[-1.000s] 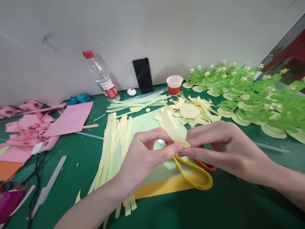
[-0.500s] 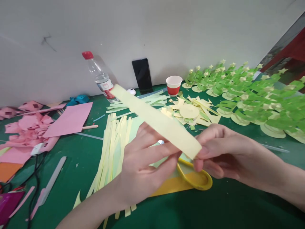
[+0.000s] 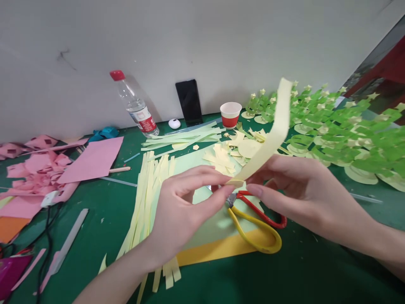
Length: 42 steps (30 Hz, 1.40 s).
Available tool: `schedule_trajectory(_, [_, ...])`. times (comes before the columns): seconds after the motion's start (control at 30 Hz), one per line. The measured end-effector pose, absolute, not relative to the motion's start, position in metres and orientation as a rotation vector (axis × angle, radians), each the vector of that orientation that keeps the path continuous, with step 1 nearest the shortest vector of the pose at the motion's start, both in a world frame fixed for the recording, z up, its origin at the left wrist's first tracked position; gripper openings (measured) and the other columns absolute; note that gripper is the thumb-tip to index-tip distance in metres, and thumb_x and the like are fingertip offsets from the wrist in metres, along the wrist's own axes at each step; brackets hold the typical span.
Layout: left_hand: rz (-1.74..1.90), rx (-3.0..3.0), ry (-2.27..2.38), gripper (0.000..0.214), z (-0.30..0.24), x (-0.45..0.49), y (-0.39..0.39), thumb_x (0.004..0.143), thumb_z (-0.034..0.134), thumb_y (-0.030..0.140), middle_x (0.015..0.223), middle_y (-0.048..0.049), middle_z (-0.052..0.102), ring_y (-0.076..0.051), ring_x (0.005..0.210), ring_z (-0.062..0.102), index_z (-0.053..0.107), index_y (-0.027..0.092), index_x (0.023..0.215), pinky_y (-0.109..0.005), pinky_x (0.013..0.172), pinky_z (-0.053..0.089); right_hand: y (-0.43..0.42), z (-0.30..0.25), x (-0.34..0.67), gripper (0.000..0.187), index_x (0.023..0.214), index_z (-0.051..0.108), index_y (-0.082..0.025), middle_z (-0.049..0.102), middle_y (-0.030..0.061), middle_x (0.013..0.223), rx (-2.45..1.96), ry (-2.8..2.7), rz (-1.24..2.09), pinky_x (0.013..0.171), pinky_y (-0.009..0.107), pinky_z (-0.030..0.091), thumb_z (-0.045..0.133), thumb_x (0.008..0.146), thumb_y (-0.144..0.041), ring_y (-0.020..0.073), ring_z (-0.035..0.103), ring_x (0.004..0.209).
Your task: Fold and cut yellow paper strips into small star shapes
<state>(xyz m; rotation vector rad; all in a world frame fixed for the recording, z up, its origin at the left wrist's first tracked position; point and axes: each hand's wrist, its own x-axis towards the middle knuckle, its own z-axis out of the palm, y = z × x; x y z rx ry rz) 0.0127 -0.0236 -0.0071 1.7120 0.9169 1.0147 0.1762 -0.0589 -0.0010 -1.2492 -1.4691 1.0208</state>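
Mid-frame, the left hand [image 3: 186, 202] and right hand [image 3: 294, 190] both pinch the lower end of a yellow strip [image 3: 272, 135], which curves toward the upper right. Scissors [image 3: 259, 223] lie below on the bench [image 3: 316, 270]. Held only at its tip, the strip probably needs steadying.

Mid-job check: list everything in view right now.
table: one, green, under everything
paper strip: one, pale yellow, end pinched, rest curving upward
scissors: one, red and yellow, on table below strip's end
loose strips: many, pale yellow, left of centre
water bottle: one, clear, red cap, by wall
phone: one, black, leaning on wall
paper cup: one, red and white, by wall
paper trees: many, green, far right
pink paper: several, pink, far left
left hand: one, bare, on strip's end
right hand: one, bare, on strip's end
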Motion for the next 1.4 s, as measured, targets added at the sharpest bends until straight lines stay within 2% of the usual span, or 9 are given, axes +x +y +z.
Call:
schedule_trajectory(0.17, [0.929, 1.695, 0.944, 0.007, -0.0069, 0.0133, -0.0235, 0.069, 0.069, 0.013, 0.067, 0.0007, 0.069, -0.017, 0.068, 0.064, 0.07, 0.02, 0.067, -0.025, 0.065, 0.053, -0.0574, 0.0004, 0.1743, 0.021, 0.059, 0.057, -0.018, 0.059, 0.0013, 0.057, -1.302, -1.433, 1.081, 0.033, 0.02, 0.036, 0.067, 0.069, -0.033, 0.0094, 0.045, 0.044])
schedule_trajectory(0.33, [0.888, 1.729, 0.95, 0.003, -0.0073, 0.0146, -0.0228, 0.069, 0.07, 0.016, 0.068, 0.0005, 0.068, -0.017, 0.065, 0.065, 0.069, 0.019, 0.07, -0.025, 0.064, 0.053, -0.0559, -0.0041, 0.1726, 0.013, 0.058, 0.056, -0.017, 0.056, -0.0003, 0.054, -1.313, -1.445, 1.043, 0.033, 0.018, 0.035, 0.059, 0.07, -0.021, 0.0071, 0.041, 0.04])
schedule_trajectory(0.5, [0.92, 1.769, 1.015, 0.011, -0.006, 0.0156, -0.0225, 0.071, 0.069, 0.017, 0.061, 0.002, 0.07, -0.02, 0.073, 0.066, 0.07, 0.021, 0.061, -0.031, 0.081, 0.052, -0.0563, -0.0051, 0.1714, 0.012, 0.06, 0.059, -0.016, 0.057, 0.0014, 0.055, -1.36, -1.472, 1.012, 0.034, 0.019, 0.034, 0.056, 0.07, -0.024, 0.0083, 0.043, 0.042])
schedule_trajectory(0.77, [0.99, 1.822, 1.017, 0.008, -0.0097, 0.0149, -0.0228, 0.069, 0.07, 0.016, 0.067, 0.0035, 0.073, -0.02, 0.077, 0.068, 0.072, 0.022, 0.064, -0.034, 0.094, 0.047, -0.0552, -0.0062, 0.1721, 0.011, 0.058, 0.058, -0.018, 0.059, 0.0026, 0.055, -1.376, -1.43, 0.979, 0.038, 0.02, 0.039, 0.057, 0.067, -0.024, 0.0114, 0.051, 0.047])
schedule_trajectory(0.87, [0.918, 1.905, 1.0, 0.009, -0.01, 0.0145, -0.0218, 0.073, 0.068, 0.021, 0.065, 0.0024, 0.072, -0.021, 0.076, 0.068, 0.071, 0.021, 0.064, -0.031, 0.086, 0.05, -0.0548, -0.0049, 0.1709, 0.01, 0.057, 0.057, -0.017, 0.059, 0.0015, 0.054, -1.363, -1.384, 1.023, 0.035, 0.018, 0.038, 0.059, 0.065, -0.022, 0.0092, 0.049, 0.043])
schedule_trajectory(1.0, [0.706, 2.067, 0.923, 0.029, -0.0116, 0.0144, -0.021, 0.083, 0.056, 0.03, 0.055, 0.0015, 0.064, -0.014, 0.053, 0.059, 0.064, 0.017, 0.058, -0.025, 0.065, 0.049, -0.0547, -0.0036, 0.1692, 0.01, 0.054, 0.055, -0.017, 0.058, -0.0004, 0.052, -1.314, -1.316, 1.105, 0.035, 0.015, 0.04, 0.062, 0.062, -0.018, 0.0072, 0.049, 0.041])
schedule_trajectory(1.07, [0.643, 2.063, 0.878, 0.033, -0.0126, 0.0144, -0.0211, 0.087, 0.051, 0.029, 0.057, 0.0006, 0.063, -0.012, 0.052, 0.058, 0.062, 0.016, 0.059, -0.022, 0.056, 0.045, -0.0548, -0.0034, 0.1691, 0.013, 0.054, 0.054, -0.017, 0.056, -0.0021, 0.048, -1.3, -1.302, 1.165, 0.035, 0.014, 0.04, 0.063, 0.063, -0.017, 0.0062, 0.048, 0.038])
schedule_trajectory(1.17, [0.624, 2.046, 0.824, 0.03, -0.0132, 0.0142, -0.0213, 0.088, 0.048, 0.027, 0.061, -0.0001, 0.062, -0.013, 0.057, 0.059, 0.058, 0.017, 0.061, -0.021, 0.057, 0.043, -0.0544, -0.0031, 0.1695, 0.015, 0.056, 0.053, -0.018, 0.045, -0.0066, 0.04, -1.273, -1.3, 1.254, 0.03, 0.014, 0.034, 0.063, 0.067, -0.019, 0.0042, 0.039, 0.031])
schedule_trajectory(1.4, [0.593, 2.007, 0.785, 0.031, -0.012, 0.013, -0.0218, 0.088, 0.044, 0.027, 0.059, -0.0003, 0.057, -0.013, 0.056, 0.053, 0.053, 0.018, 0.059, -0.023, 0.056, 0.04, -0.0556, -0.0065, 0.1712, 0.02, 0.058, 0.055, -0.018, 0.064, -0.0006, 0.056, -1.158, -1.336, 1.227, 0.046, 0.018, 0.048, 0.07, 0.069, -0.025, 0.0121, 0.061, 0.053])
